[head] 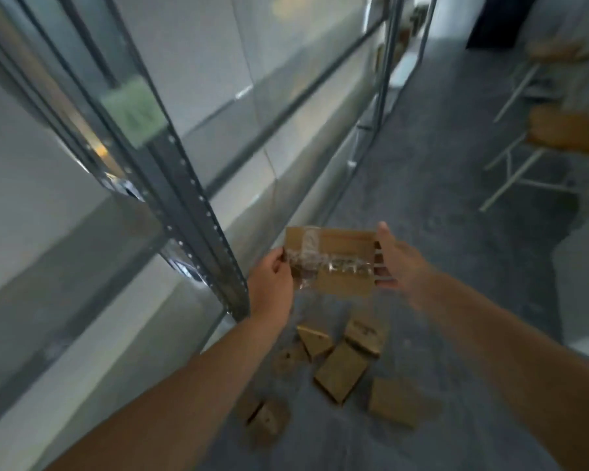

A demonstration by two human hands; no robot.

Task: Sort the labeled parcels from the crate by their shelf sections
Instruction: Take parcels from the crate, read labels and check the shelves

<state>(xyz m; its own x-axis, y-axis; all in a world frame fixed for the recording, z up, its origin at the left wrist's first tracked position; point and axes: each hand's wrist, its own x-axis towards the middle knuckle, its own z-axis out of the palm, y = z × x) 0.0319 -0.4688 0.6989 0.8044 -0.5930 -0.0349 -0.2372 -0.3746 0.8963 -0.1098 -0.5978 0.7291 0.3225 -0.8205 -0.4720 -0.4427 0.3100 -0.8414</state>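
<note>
I hold a flat brown cardboard parcel (334, 260) with clear tape across its face out in front of me, above the floor. My left hand (272, 277) grips its left edge and my right hand (393, 260) grips its right edge. Below it, several small brown parcels (340, 372) lie scattered on the grey carpet. A metal shelf unit (198, 205) with white shelf boards stands to my left; a blurred green label (133, 110) is stuck on its upright. No crate is in view.
The grey shelf upright (225, 263) stands close to my left wrist. Two wooden-seat chairs (564, 130) with white legs stand at the right. Grey carpet (439, 198) runs between the shelves and the chairs.
</note>
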